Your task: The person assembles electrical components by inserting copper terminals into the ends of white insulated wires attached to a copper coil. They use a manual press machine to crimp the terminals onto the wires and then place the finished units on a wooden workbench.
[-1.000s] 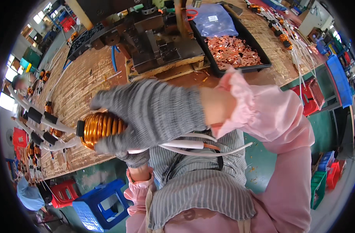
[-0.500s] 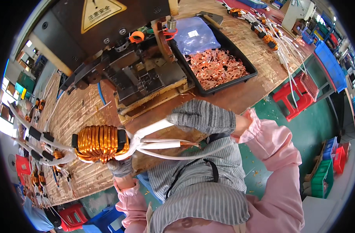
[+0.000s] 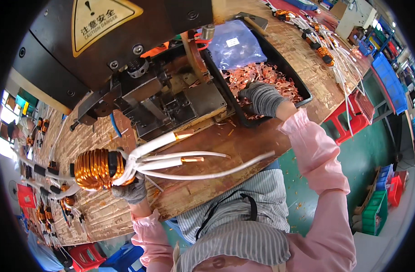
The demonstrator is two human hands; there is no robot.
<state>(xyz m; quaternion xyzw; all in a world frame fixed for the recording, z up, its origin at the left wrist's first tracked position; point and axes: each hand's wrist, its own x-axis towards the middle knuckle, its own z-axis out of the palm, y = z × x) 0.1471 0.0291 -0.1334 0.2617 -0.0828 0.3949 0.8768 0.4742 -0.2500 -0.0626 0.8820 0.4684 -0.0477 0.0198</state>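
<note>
In the head view, looking down over a worn wooden table (image 3: 207, 190), the left hand (image 3: 131, 191), in a grey knitted glove, held a copper coil (image 3: 94, 168) near its right end, from the near side. Its fingers were curled around the coil, partly hidden behind it. The coil was on the person's left, over the table and in front of a dark metal machine (image 3: 171, 106); whether it touched the tabletop could not be told.

The coil's long axis ran left to right, nearly level. From its right end, white wires (image 3: 157, 144) fanned out: one thick wire slanted up and right toward the machine, showing a bare copper tip, while the others pointed right, the longest curving gently upward at its end. From the left end, thick white sleeves (image 3: 62, 195) stretched away leftward.

The right hand (image 3: 261, 99), gloved alike, reached into a black tray (image 3: 308, 99), its fingers down at the small copper pieces (image 3: 284, 86); whether they gripped one could not be told. A clear bluish bag (image 3: 237, 45) lay at the tray's far end.
</note>
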